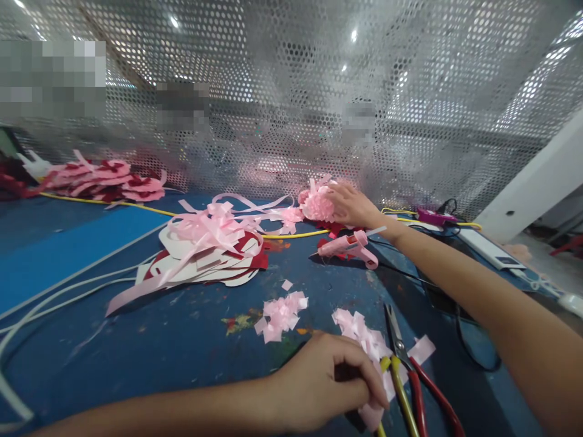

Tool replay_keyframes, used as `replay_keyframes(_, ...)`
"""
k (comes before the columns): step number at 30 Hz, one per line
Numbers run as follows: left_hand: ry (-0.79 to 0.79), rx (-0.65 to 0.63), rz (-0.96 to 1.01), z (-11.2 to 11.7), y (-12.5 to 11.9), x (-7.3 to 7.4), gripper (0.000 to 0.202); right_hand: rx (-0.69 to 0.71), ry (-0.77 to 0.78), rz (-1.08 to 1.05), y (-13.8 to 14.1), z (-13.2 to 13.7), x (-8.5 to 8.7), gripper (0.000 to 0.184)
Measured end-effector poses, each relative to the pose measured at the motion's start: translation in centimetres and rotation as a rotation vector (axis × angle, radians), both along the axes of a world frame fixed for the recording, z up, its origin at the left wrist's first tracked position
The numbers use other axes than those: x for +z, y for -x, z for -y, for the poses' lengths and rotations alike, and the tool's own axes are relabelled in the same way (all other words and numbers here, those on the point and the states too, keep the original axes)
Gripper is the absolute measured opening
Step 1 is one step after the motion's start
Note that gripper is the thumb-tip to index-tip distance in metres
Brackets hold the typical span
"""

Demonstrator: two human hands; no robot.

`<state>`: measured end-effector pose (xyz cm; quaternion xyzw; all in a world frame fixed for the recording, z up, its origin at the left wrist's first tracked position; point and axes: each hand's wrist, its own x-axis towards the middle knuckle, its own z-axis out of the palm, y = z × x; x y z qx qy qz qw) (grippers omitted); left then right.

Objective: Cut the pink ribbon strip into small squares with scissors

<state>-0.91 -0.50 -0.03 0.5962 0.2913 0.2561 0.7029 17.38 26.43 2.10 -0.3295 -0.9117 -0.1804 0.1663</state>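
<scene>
Now | R hand (350, 203) on ruffles (317, 205), L hand (321, 382) curled, grips unclr | pliers (399, 345), gluegun (339, 245) nr

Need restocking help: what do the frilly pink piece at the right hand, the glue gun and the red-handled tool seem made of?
Frilly pink piece: probably thin ribbon or fabric, by its soft ruffles; sheen unclear.
Glue gun: likely hard plastic, smooth and moulded-looking.
Red-handled tool: apparently grey metal, its head faintly shiny, with smooth red grips, perhaps plastic.
</scene>
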Motion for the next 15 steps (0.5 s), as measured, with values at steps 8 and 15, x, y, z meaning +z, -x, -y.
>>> replay_keyframes(8,0.076,0.005,0.005,0.0,-0.1,0.1,0.026,-0.195,0.006,-0.064,-0.3,-1.5,0.9,0.052)
replay_keyframes(15,0.052,0.006,-0.009,0.0,0.0,-0.1,0.026,-0.115,0.133,-0.003,-0.9,-0.9,-0.2,0.068)
